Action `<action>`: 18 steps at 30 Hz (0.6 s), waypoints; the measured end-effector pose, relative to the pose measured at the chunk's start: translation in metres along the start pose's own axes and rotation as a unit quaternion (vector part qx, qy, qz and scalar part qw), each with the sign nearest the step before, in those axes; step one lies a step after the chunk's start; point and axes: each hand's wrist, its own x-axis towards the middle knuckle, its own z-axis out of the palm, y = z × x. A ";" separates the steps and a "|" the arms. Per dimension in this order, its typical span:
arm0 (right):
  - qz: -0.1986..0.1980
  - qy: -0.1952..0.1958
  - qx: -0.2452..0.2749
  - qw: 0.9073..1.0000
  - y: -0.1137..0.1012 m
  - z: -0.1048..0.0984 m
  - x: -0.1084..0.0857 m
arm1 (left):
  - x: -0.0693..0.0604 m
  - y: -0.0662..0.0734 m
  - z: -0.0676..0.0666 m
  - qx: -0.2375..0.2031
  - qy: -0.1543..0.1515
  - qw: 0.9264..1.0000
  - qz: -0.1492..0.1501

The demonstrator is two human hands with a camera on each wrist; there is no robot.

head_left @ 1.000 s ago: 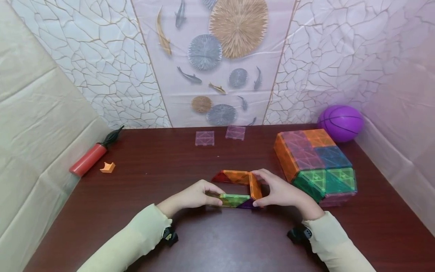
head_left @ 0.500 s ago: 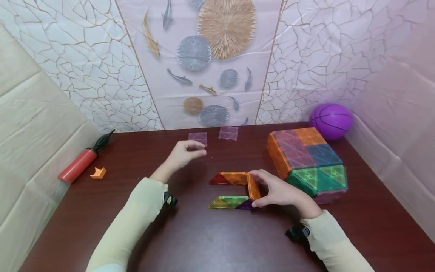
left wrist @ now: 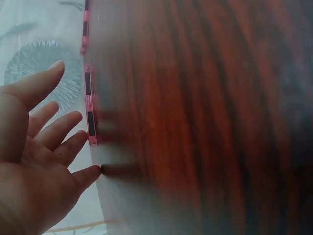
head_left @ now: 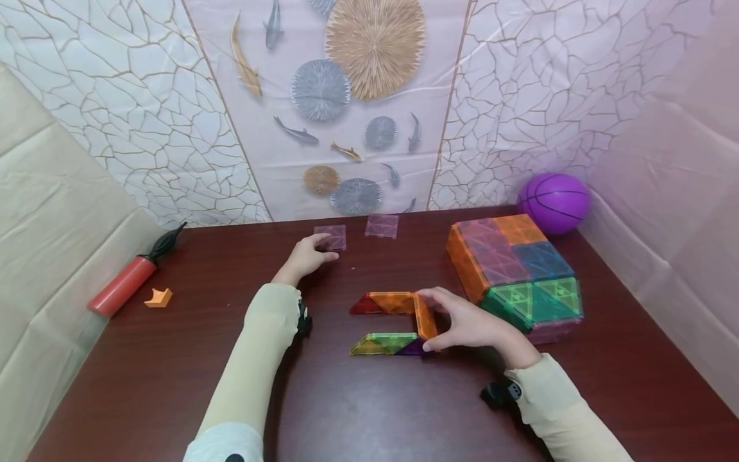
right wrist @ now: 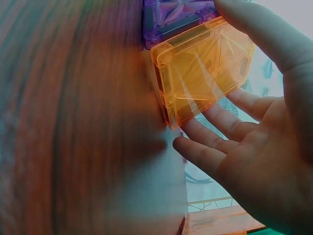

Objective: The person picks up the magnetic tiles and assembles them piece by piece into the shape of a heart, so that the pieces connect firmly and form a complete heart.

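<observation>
My left hand (head_left: 306,257) reaches to the back of the table, its fingers over a flat pink magnetic tile (head_left: 337,244). In the left wrist view the thumb stands apart and the fingertips are at the tile's edge (left wrist: 91,122); contact is hard to tell. My right hand (head_left: 475,323) holds an upright orange square tile (head_left: 425,317) between thumb and fingers. That tile joins two standing rows into a U open to the left. The far row has an orange tile (head_left: 392,301) and a red triangle (head_left: 366,304); the near row has yellow, green (head_left: 394,341) and purple (head_left: 411,348) pieces.
A second pink tile (head_left: 382,226) lies at the back edge. To the right stands a box of coloured tiles (head_left: 508,256), with a purple ball (head_left: 554,203) behind it. On the left are a red hand pump (head_left: 122,285) and a small orange piece (head_left: 158,298).
My left hand has let go of the near row's left end and moved back and left to the pink tile. The right hand has kept its hold. The head view has shifted slightly.
</observation>
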 end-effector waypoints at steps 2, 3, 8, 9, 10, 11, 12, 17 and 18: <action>0.001 -0.001 0.000 1.000 0.000 0.001 0.001 | -0.001 -0.003 -0.003 0.004 -0.020 1.000 -0.008; 0.001 -0.001 0.000 1.000 0.000 0.001 0.001 | -0.001 -0.004 -0.003 0.007 -0.027 1.000 -0.007; 0.003 -0.001 0.002 1.000 0.000 0.001 0.002 | -0.011 -0.006 -0.007 0.026 -0.055 0.998 0.012; 0.003 -0.001 0.002 1.000 0.001 0.001 0.002 | -0.015 -0.006 -0.007 0.028 -0.062 0.998 0.016; 0.002 -0.001 0.002 1.000 0.001 0.001 0.002 | -0.018 -0.006 -0.008 0.030 -0.068 0.997 0.022; 0.002 -0.001 0.002 1.000 0.002 0.001 0.001 | -0.022 -0.006 -0.009 0.033 -0.075 0.996 0.027; 0.001 -0.001 0.003 1.000 0.002 0.001 0.001 | -0.026 -0.005 -0.010 0.033 -0.083 0.996 0.029; -0.001 -0.001 0.005 1.000 0.001 0.001 0.001 | -0.040 -0.003 -0.016 0.036 -0.109 0.992 0.041; -0.001 -0.001 0.005 1.000 0.001 0.001 0.001 | -0.040 -0.003 -0.017 0.037 -0.106 0.993 0.043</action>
